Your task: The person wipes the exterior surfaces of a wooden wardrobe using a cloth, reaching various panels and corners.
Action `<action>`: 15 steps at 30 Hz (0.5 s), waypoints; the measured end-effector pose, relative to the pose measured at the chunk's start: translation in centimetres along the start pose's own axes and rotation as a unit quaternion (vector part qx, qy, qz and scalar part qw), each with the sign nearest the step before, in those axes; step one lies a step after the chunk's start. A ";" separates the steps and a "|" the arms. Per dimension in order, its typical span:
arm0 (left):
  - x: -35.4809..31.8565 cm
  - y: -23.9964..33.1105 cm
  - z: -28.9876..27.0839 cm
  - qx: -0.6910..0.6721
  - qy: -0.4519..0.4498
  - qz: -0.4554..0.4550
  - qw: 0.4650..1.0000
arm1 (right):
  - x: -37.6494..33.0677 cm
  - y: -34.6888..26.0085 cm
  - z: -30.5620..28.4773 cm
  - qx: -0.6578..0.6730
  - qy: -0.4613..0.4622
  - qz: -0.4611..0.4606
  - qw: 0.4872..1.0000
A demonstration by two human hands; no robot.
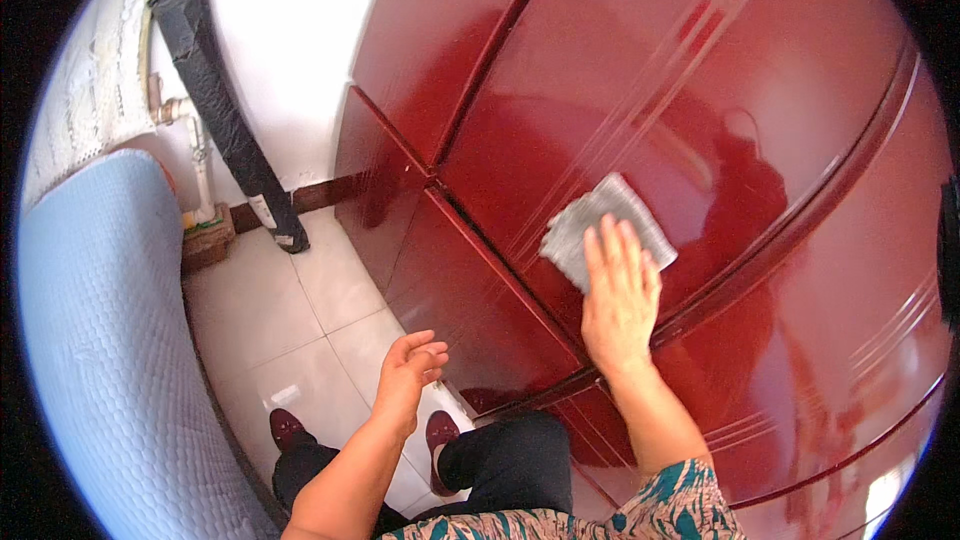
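My right hand (618, 305) presses a folded grey cloth (577, 230) against the glossy dark red door of a wardrobe (590, 70). Its fingers lie stretched over the cloth's lower right part, holding it to the surface. The cloth sits a little above the gap between door panels. My left hand (405, 368) hangs in the air over the tiled floor, left of the wardrobe's lower panel. Its fingers are loosely bent and apart, with nothing in them.
A bed or couch with a light blue quilted cover (110, 340) stands at the left. A long black wrapped bundle (225, 105) leans against the white wall (285, 30), beside white pipes (200, 155). My feet in dark red shoes (440, 430) stand on pale floor tiles (265, 305).
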State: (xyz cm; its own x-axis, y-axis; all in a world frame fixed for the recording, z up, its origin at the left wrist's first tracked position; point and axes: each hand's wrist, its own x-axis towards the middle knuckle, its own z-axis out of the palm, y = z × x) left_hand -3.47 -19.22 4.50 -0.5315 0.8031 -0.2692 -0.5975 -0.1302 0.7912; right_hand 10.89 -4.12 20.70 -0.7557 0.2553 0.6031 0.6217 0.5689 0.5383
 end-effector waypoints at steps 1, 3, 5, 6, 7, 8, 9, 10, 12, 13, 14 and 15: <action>0.0 0.0 -0.1 0.002 0.004 -0.002 1.000 | 1.1 0.8 -1.3 -0.007 0.022 0.024 0.999; -0.1 0.0 -0.3 0.007 0.008 0.000 1.000 | 3.2 2.8 -3.1 -0.006 0.086 0.064 0.994; -0.3 0.2 -0.7 0.009 0.010 0.009 1.000 | 4.8 3.5 -4.2 -0.013 0.126 0.106 0.986; -0.4 0.4 -0.8 0.008 0.013 0.013 1.000 | 5.4 3.7 -4.3 -0.024 0.150 0.117 0.981; -0.5 0.8 -0.8 0.008 0.018 0.018 1.000 | 5.9 3.3 -4.4 -0.016 0.147 0.119 0.982; -0.4 0.6 -0.5 0.006 0.016 0.015 1.000 | 5.7 3.1 -3.6 -0.031 0.129 0.100 0.986; -0.5 0.6 -0.2 0.004 0.010 0.011 1.000 | 5.4 2.8 -2.7 -0.038 0.102 0.062 0.992; -0.5 0.5 0.1 0.001 0.004 0.006 1.000 | 4.8 2.4 -1.6 -0.045 0.075 0.024 0.996; -0.3 -0.3 1.0 -0.003 -0.012 -0.004 1.000 | 2.5 1.3 1.0 -0.009 0.000 -0.050 0.999; -0.3 -0.3 0.3 0.000 -0.008 0.000 1.000 | 1.7 -0.2 2.3 0.005 -0.028 -0.084 0.996; -0.3 -0.3 -0.2 0.002 -0.005 0.005 1.000 | 0.9 -1.5 3.6 0.019 -0.055 -0.119 0.991; -0.2 -0.3 -0.5 0.002 0.002 0.006 1.000 | -0.5 -2.5 5.4 0.029 -0.080 -0.159 0.984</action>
State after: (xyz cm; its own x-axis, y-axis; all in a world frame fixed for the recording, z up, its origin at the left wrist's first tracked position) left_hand -3.49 -19.64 4.04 -0.5405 0.7997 -0.2613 -0.5886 -0.1375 0.7966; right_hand 8.61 -1.42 15.82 -0.9357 0.1746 0.3065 0.3394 0.6822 0.6476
